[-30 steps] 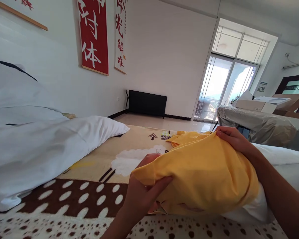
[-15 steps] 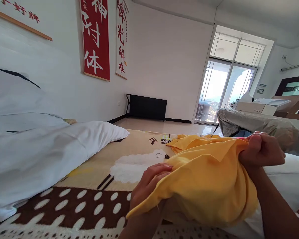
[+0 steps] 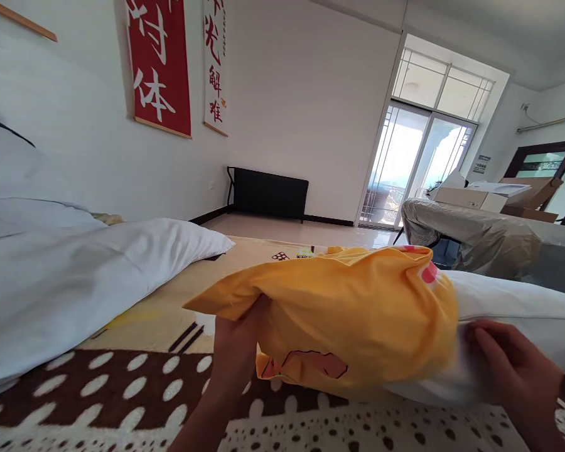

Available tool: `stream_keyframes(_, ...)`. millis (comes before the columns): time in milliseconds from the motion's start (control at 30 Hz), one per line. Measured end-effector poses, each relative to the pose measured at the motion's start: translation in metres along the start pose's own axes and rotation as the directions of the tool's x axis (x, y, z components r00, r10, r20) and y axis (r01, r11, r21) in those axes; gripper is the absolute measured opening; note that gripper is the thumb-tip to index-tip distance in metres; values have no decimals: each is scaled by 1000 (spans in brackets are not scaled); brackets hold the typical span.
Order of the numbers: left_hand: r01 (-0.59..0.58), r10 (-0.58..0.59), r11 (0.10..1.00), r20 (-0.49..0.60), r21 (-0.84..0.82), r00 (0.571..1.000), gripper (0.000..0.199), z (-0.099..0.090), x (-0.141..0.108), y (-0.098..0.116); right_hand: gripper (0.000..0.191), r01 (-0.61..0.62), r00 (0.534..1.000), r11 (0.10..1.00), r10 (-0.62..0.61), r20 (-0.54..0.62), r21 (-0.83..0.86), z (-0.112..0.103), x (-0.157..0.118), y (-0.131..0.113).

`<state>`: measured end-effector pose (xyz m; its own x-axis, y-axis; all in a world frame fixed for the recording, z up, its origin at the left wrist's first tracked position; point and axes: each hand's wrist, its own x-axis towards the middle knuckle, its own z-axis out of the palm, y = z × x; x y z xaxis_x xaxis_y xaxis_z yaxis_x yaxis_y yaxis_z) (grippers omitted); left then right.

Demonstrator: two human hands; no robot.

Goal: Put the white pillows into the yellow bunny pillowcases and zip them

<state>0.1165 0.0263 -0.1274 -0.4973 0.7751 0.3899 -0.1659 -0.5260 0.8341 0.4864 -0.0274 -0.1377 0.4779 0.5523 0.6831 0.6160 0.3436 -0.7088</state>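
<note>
A yellow pillowcase (image 3: 348, 314) with pink patches covers one end of a white pillow (image 3: 513, 301), which sticks out of it to the right. My left hand (image 3: 245, 326) is at the case's left part, its fingers hidden under the yellow cloth. My right hand (image 3: 508, 358) is closed on the white pillow, just right of the case's edge, with thumb and fingers pinched together at its surface. Both lie over a patterned blanket (image 3: 136, 383) with brown and beige areas.
Another white pillow (image 3: 98, 276) lies at the left by the wall. Beyond the blanket stands a black folded frame (image 3: 268, 193). At the right, a plastic-covered piece of furniture (image 3: 471, 229) bears open boxes (image 3: 471, 198).
My right hand has let go of the yellow cloth's edge and moved down onto the white pillow. My left hand has moved left under the cloth. More of the pillow shows at the right.
</note>
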Motion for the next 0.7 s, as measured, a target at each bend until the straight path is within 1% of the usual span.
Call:
stream_keyframes(33, 1, -1, 1000, 13, 1, 1000, 47, 1, -3, 2, 26, -136, 990, 985, 130, 60, 106, 1, 6, 1)
stream_keyframes(67, 6, -6, 1000, 23, 1, 1000, 48, 2, -5, 3, 30, -249, 963, 946, 219, 157, 207, 3, 13, -1)
stream_keyframes(100, 12, -12, 1000, 35, 4, 999, 48, 3, -7, 5, 32, -337, 927, 896, 262, 266, 291, 5, 20, -4)
stream_keyframes(133, 15, -16, 1000, 46, 9, 999, 48, 3, -9, 7, 32, -406, 887, 843, 272, 372, 352, 8, 27, -10)
stream_keyframes(200, 14, -17, 999, 82, 32, 996, 48, 4, -11, 10, 31, -526, 785, 740, 234, 574, 418, 15, 37, -27)
stream_keyframes(267, 11, -16, 999, 129, 40, 992, 48, 2, -11, 13, 27, -637, 661, 639, 164, 732, 431, 24, 39, -46)
stream_keyframes(300, 16, -21, 999, 148, 35, 989, 48, 0, -10, 13, 24, -678, 610, 598, 134, 781, 427, 30, 38, -56)
stream_keyframes(333, 25, -28, 999, 159, 24, 987, 50, -1, -10, 13, 20, -706, 576, 565, 108, 811, 426, 36, 38, -65)
stream_keyframes(367, 39, -40, 999, 164, 13, 986, 52, -3, -9, 12, 17, -726, 554, 539, 89, 828, 428, 41, 38, -74)
stream_keyframes(400, 56, -56, 998, 164, 3, 985, 55, -5, -8, 11, 14, -738, 544, 517, 76, 836, 434, 47, 40, -82)
stream_keyframes(433, 76, -73, 997, 159, -10, 985, 57, -7, -7, 10, 13, -745, 544, 498, 70, 836, 444, 52, 45, -88)
stream_keyframes(467, 94, -88, 995, 149, -31, 985, 58, -8, -6, 9, 13, -747, 554, 480, 68, 830, 459, 57, 52, -92)
stream_keyframes(533, 119, -106, 987, 111, -111, 988, 57, -9, -4, 8, 14, -740, 589, 453, 78, 805, 498, 65, 73, -95)
stream_keyframes(633, 175, -165, 949, 61, -263, 984, 54, -5, 0, 10, 13, -718, 649, 438, 141, 748, 541, 72, 105, -83)
stream_keyframes(700, 230, -225, 918, 52, -323, 973, 52, -1, 4, 12, 12, -702, 687, 436, 207, 697, 563, 73, 115, -72)
